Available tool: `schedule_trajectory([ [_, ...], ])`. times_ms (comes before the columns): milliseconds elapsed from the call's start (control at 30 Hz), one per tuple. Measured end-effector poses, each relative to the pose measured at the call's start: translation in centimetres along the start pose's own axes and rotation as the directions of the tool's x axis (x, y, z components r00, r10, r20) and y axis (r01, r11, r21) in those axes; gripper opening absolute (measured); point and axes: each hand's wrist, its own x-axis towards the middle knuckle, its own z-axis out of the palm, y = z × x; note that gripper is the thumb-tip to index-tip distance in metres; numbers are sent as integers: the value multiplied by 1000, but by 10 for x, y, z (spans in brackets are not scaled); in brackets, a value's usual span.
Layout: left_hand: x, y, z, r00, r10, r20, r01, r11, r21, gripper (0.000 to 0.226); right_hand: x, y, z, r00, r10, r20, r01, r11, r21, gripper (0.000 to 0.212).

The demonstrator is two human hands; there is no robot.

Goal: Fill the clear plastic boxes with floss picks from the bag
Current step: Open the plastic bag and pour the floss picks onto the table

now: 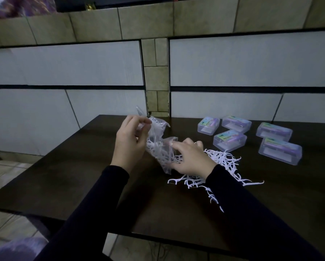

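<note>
Dark sleeves (94,204) filled the lower frame. At centre, the left hand (128,142) pinched the clear bag (159,146); the right hand (191,159) gripped its lower edge over spilled floss picks (223,161). Five closed boxes (229,141) sat at right.

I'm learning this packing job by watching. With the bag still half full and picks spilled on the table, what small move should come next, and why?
Probably keep tipping the bag: the left hand pinches its upper end, the right hand holds its lower end, and picks remain inside. The loose floss picks already lie beside the five closed boxes.
</note>
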Motion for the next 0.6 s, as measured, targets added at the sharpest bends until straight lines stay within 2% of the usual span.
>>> schedule_trajectory([
  [133,-1,0,1,1000,-2,25,3,1000,-20,12,3,-3,5,999,-14,39,16,999,-47,22],
  [200,-1,-2,0,1000,-10,30,10,1000,-24,12,4,-4,5,998,-51,-24,47,987,-154,17],
  [300,-1,-4,-3,999,-43,15,43,999,-26,13,4,-1,1,993,-31,-113,2,967,-253,19],
  [400,-1,-6,-4,996,-87,-2,87,995,-39,12,5,1,1,989,-39,-144,5,973,-232,28],
  [467,-2,-5,-3,995,-95,9,95,994,-46,11,8,3,7,993,-60,-101,40,982,-186,36],
  [600,-3,-3,-4,994,-103,33,104,993,-50,12,12,4,16,1000,3,1,-3,997,-72,26],
])
